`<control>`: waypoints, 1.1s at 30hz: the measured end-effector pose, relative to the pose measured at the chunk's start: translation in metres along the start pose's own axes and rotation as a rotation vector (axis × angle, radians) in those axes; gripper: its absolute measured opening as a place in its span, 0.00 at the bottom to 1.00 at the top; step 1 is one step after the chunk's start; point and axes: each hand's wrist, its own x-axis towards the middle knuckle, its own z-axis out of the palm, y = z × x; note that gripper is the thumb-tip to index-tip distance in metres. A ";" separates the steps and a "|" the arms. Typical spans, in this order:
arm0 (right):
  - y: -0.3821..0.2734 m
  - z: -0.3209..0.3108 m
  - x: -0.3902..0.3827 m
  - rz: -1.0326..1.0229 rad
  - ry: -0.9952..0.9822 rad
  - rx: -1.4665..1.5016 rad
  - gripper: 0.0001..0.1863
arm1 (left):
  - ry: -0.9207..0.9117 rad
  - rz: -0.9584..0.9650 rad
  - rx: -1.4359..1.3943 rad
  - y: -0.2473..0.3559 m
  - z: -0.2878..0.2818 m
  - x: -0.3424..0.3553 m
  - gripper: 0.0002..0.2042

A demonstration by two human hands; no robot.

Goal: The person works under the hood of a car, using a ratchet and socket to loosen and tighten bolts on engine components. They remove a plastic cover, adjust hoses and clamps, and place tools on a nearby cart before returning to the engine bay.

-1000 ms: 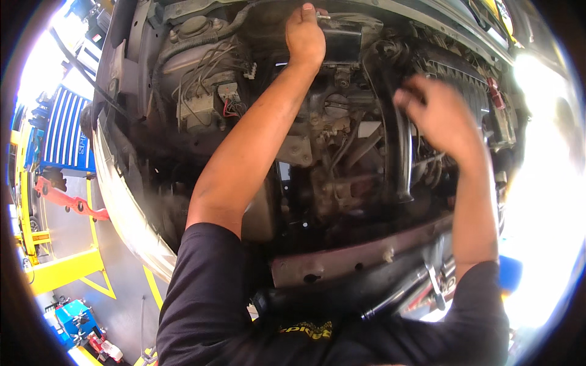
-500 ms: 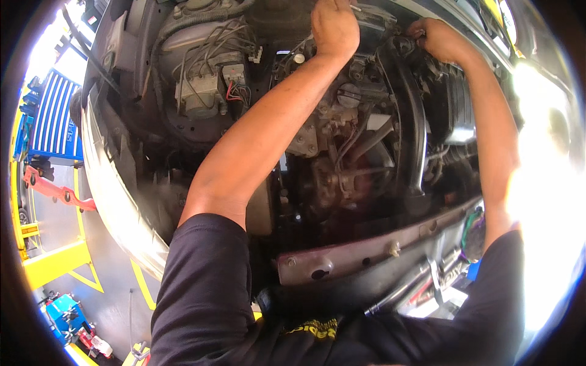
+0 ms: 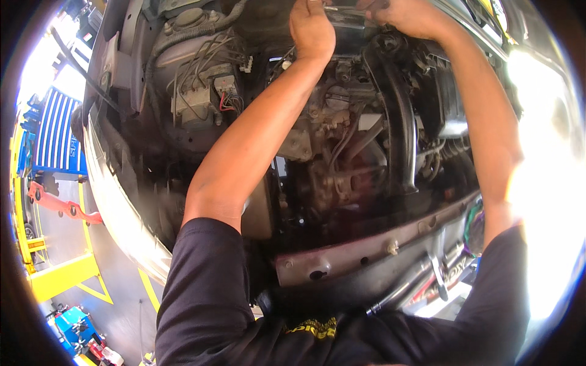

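A slim pale rod (image 3: 332, 8) lies beyond the upper left of the black intake duct (image 3: 400, 122), its long axis running crosswise between the hands. The left hand (image 3: 312, 29), left of the duct, is curled and nearer; the right hand (image 3: 408, 17) is above the duct's upper end. Whether either hand's fingers are clamped on it, I cannot tell.

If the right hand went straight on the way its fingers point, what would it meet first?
Probably the slim pale piece beside the left hand, then that hand itself. The right hand points leftward toward both, but depth is unclear here.
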 end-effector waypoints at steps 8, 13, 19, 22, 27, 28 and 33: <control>0.066 0.024 -0.011 0.247 -0.108 -0.335 0.14 | -0.044 0.019 0.056 0.015 -0.001 -0.002 0.17; 0.075 0.025 -0.014 0.222 -0.085 -0.221 0.10 | -0.068 0.072 0.145 0.025 0.000 -0.004 0.16; 0.064 0.027 -0.002 0.244 -0.166 -0.242 0.10 | -0.049 0.082 0.146 0.022 -0.003 -0.003 0.17; 0.076 0.016 -0.001 0.110 -0.231 -0.250 0.10 | -0.058 -0.005 0.141 0.027 0.002 -0.005 0.17; 0.094 0.005 -0.006 0.152 -0.172 0.004 0.09 | -0.061 0.010 0.144 0.028 0.004 -0.007 0.17; 0.099 0.000 -0.003 0.165 -0.123 0.096 0.11 | -0.055 0.019 0.143 0.027 0.005 -0.008 0.17; -0.032 -0.008 0.011 -0.106 0.148 -0.008 0.16 | -0.003 0.087 0.120 0.012 -0.014 0.000 0.13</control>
